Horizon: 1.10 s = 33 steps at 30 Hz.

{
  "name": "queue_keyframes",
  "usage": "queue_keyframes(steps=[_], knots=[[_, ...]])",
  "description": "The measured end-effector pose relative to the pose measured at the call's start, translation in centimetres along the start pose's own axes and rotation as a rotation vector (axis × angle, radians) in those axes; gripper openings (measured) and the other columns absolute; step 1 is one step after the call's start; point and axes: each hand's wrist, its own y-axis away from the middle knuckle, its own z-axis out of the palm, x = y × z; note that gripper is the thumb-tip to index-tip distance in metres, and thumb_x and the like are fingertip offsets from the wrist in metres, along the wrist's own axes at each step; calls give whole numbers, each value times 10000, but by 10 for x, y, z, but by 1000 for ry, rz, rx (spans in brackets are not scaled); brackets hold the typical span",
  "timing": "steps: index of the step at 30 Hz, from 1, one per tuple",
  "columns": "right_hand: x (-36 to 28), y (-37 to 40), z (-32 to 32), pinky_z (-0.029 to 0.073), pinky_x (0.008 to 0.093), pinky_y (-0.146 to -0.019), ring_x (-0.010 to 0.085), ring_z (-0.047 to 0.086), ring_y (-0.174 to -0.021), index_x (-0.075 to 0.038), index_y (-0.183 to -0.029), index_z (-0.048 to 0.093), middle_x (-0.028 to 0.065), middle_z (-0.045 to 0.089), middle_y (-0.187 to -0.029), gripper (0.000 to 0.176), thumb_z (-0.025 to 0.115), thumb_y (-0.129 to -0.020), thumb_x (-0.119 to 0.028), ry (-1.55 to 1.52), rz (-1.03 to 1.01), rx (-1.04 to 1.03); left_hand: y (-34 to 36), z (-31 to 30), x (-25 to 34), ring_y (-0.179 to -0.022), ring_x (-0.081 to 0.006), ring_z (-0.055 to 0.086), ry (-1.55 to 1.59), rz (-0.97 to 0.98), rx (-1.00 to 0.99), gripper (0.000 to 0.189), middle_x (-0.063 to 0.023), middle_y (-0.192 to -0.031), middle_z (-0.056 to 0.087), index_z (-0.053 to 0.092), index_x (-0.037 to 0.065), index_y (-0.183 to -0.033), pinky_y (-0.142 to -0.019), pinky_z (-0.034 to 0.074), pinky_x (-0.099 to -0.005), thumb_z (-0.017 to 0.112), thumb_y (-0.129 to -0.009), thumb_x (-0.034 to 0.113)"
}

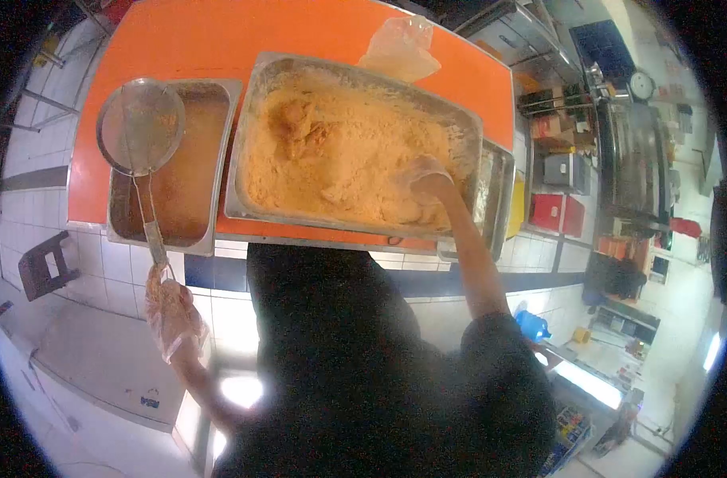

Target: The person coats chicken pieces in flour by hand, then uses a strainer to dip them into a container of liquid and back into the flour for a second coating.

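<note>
My left hand (172, 312), in a clear, crumb-coated plastic glove, is closed around the handle of a round mesh strainer (140, 131). The strainer's bowl hangs over a smaller metal pan (226, 151) of brownish-orange liquid. My right hand (429, 179), also gloved, reaches into the right side of a large metal pan (237, 179) full of orange breading flour (355, 151). Its fingers are sunk in the flour and hidden. Darker, lumpy coated pieces (295, 131) lie at the left end of that flour.
Both pans stand on an orange table (299, 24). Another metal pan (503, 191) sits partly under the large pan's right end. A crumpled clear plastic bag (401, 48) lies at the far edge. Shelves with boxes (550, 127) are to the right, and a white chest (108, 358) is at lower left.
</note>
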Motion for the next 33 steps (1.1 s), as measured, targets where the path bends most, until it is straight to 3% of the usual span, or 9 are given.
queue_keyframes(steps=[1, 4, 7, 20, 22, 25, 29, 31, 33], knots=[[-3, -2, -1, 460, 359, -818, 283, 568, -919, -67, -978, 611, 144, 602, -997, 311, 615, -690, -185, 21, -7, -8, 2, -3, 9, -656, -81, 488, 287, -337, -85, 308, -43, -863, 541, 493, 53, -1204, -572, 412, -205, 451, -916, 154], [-4, -3, -4, 455, 358, -825, 281, 562, -930, -66, -961, 614, 143, 601, -995, 296, 614, -688, -179, 51, -14, -39, -2, -6, -19, -908, -195, 561, 500, -442, -94, 321, -137, -1085, 557, 482, 37, -1204, -788, 447, -287, 417, -906, 137], [-8, 3, -15, 450, 357, -831, 278, 556, -941, -64, -945, 618, 142, 599, -994, 281, 613, -686, -174, 53, -8, -84, -8, -4, -35, -1070, -272, 513, 151, -142, -146, 320, -181, -1230, 492, 494, 7, -1173, -913, 395, -340, 418, -883, 119], [10, 28, 37, 487, 396, -789, 304, 616, -915, -25, -930, 639, 182, 629, -966, 307, 603, -721, -247, -6, 0, 38, -4, -13, -45, -1008, -266, 537, -113, -34, -148, 206, -166, -1198, 521, 528, -3, -791, -853, 418, -367, 429, -877, 156], [-17, 42, 28, 481, 400, -794, 308, 612, -909, -29, -930, 639, 182, 627, -953, 283, 593, -729, -222, 60, 37, 69, 1, -9, -39, -571, -36, 429, 320, 141, -66, 349, 37, -645, 468, 506, 34, -1188, -477, 347, -128, 596, -872, 153], [-13, 41, 57, 470, 405, -804, 317, 600, -906, -36, -926, 644, 184, 623, -924, 253, 581, -729, -182, 221, 14, 145, 3, 1, -19, -585, -36, 431, 781, -226, 80, 368, 43, -655, 465, 492, 30, -1203, -490, 352, -122, 592, -878, 172], [-15, 37, 57, 446, 393, -827, 323, 577, -919, -40, -915, 648, 184, 622, -904, 260, 578, -698, -165, 242, 37, 156, 0, -5, -34, -596, -39, 424, 388, -42, -24, 400, 48, -662, 458, 471, 18, -1219, -501, 346, -116, 600, -873, 170], [-24, 56, 29, 445, 387, -824, 322, 575, -923, -35, -906, 649, 182, 622, -900, 265, 582, -682, -158, 284, -45, 78, -3, -8, -35, -998, -310, 539, 614, -511, -31, 184, -183, -1210, 516, 563, 3, -863, -835, 430, -414, 410, -876, 103], [-39, 69, -7, 444, 382, -821, 321, 574, -927, -29, -898, 649, 181, 622, -896, 269, 586, -666, -151, 329, -129, 0, -5, -14, -51, -924, -253, 555, 265, -172, -84, 182, -153, -1119, 552, 570, 19, -937, -766, 449, -366, 423, -878, 111]])
